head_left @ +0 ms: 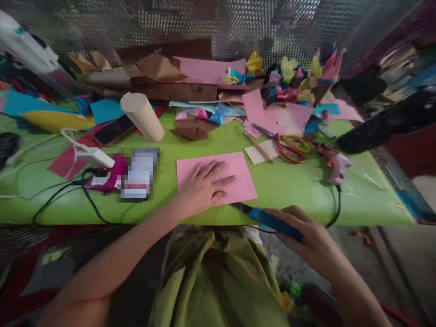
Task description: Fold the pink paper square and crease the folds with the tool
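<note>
A sheet of pink paper lies on the green table near its front edge. My left hand rests flat on it, fingers spread, palm down. My right hand is closed around the blue handle of a utility knife. The knife's dark blade points left and is at the lower edge of the pink sheet. I cannot tell whether the blade touches the paper.
Red-and-yellow scissors, a pencil and a pink hot glue gun lie to the right. A phone, a magenta power strip with cords and a cardboard tube are left. Paper scraps line the back.
</note>
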Demonstrator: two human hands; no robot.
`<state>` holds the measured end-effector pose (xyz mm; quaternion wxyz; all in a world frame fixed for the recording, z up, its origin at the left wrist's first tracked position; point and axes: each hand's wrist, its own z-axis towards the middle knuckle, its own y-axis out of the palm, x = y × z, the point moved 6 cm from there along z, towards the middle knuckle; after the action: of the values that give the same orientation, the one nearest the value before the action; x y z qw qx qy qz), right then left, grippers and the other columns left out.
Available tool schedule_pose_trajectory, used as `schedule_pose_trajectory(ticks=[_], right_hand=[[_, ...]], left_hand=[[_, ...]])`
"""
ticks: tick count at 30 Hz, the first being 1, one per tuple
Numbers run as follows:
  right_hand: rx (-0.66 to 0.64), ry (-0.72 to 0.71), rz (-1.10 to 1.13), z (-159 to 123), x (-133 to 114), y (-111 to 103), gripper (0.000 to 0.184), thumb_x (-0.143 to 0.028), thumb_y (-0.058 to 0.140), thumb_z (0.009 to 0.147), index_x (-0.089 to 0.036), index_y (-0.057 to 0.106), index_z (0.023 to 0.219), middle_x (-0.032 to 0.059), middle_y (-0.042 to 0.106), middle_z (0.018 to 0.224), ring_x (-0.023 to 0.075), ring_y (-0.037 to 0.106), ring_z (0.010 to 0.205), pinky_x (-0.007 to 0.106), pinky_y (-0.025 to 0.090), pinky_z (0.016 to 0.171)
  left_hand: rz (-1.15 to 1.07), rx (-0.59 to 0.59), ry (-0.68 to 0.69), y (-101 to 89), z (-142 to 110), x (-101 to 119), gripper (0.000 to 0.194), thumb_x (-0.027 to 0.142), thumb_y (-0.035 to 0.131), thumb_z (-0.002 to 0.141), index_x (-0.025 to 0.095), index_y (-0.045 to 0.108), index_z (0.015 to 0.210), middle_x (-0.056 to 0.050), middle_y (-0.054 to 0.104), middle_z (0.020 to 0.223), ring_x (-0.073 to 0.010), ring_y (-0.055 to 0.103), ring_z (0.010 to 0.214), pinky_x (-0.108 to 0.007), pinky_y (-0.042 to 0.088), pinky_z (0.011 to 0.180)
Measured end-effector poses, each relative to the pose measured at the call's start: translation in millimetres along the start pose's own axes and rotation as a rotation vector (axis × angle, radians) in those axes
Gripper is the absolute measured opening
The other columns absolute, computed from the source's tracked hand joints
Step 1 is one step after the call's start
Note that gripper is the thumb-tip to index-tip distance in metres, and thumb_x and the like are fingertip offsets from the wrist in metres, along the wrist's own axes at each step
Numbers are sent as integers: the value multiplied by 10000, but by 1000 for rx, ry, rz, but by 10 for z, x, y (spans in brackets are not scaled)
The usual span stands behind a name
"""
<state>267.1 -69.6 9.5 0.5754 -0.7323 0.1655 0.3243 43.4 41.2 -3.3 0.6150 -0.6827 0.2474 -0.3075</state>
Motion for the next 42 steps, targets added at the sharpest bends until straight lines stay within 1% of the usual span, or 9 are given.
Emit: schedule_pose_trajectory(ticks=[7, 13, 17, 20, 25, 29, 32, 38, 42], right_hand=[[11, -28, 11, 95, -193, 137, 444, -206, 499, 898, -310, 570, 1324, 65, 620, 1015, 187, 662, 812, 275, 544, 655], [-1, -42, 13, 78, -253, 139, 439, -205, 504, 899, -317, 575, 1318, 59, 617, 999, 168, 663, 783, 237, 536, 606], [12, -80, -4, 164, -380, 220, 436, -208, 499, 898, -301, 582, 1316, 62, 620, 992, 166, 661, 778, 256, 554, 642], [15, -90, -14, 218, -436, 273, 441, -206, 496, 893, -292, 588, 1315, 67, 625, 991, 165, 657, 754, 252, 553, 614], [21, -94, -13, 217, -428, 270, 417, -233, 503, 903, -305, 596, 1303, 60, 627, 994, 168, 660, 772, 258, 562, 633], [8, -77, 10, 192, -382, 268, 406, -242, 504, 914, -312, 590, 1304, 59, 624, 1011, 165, 665, 788, 237, 547, 608], [-14, -77, 24, 169, -359, 281, 410, -244, 511, 911, -316, 585, 1308, 57, 625, 1006, 162, 662, 761, 225, 526, 558], [-16, -94, 22, 200, -438, 382, 432, -217, 520, 893, -313, 588, 1309, 62, 630, 1030, 185, 673, 846, 266, 560, 673], [-21, -131, 30, 242, -530, 452, 432, -208, 518, 887, -292, 597, 1304, 72, 631, 1021, 189, 668, 854, 274, 565, 696]], left_hand=[[11, 15, -16, -5, 2, 25, 519, 459, 373, 991, 419, 276, 1500, -12, 205, 1629, -271, 230, 1478, -514, 205, 1176], [-1, 30, -35, 21, -9, 26, 511, 473, 358, 993, 427, 282, 1496, -2, 201, 1630, -269, 212, 1484, -515, 178, 1185], [-22, 40, -62, 55, -3, 52, 514, 470, 351, 994, 413, 282, 1501, -3, 192, 1632, -278, 191, 1489, -521, 176, 1186], [-33, 43, -80, 40, 5, 60, 520, 471, 345, 996, 400, 276, 1506, -17, 193, 1632, -276, 175, 1493, -531, 173, 1183], [-55, -42, -25, -38, -55, -39, 548, 455, 362, 998, 390, 219, 1523, -17, 183, 1634, -249, 171, 1497, -469, 182, 1189], [-12, -55, -32, -55, -161, -176, 521, 480, 338, 999, 413, 247, 1508, 6, 166, 1637, -254, 155, 1501, -474, 157, 1195], [14, -48, -43, -24, -201, -199, 537, 508, 323, 994, 414, 218, 1513, 12, 153, 1639, -257, 152, 1501, -480, 145, 1200], [39, -37, -43, -11, -201, -168, 541, 516, 300, 996, 416, 198, 1517, 8, 152, 1640, -246, 153, 1501, -477, 149, 1197], [52, -25, -38, 7, -204, -179, 542, 524, 291, 995, 417, 201, 1518, 12, 154, 1640, -247, 161, 1499, -472, 158, 1193]])
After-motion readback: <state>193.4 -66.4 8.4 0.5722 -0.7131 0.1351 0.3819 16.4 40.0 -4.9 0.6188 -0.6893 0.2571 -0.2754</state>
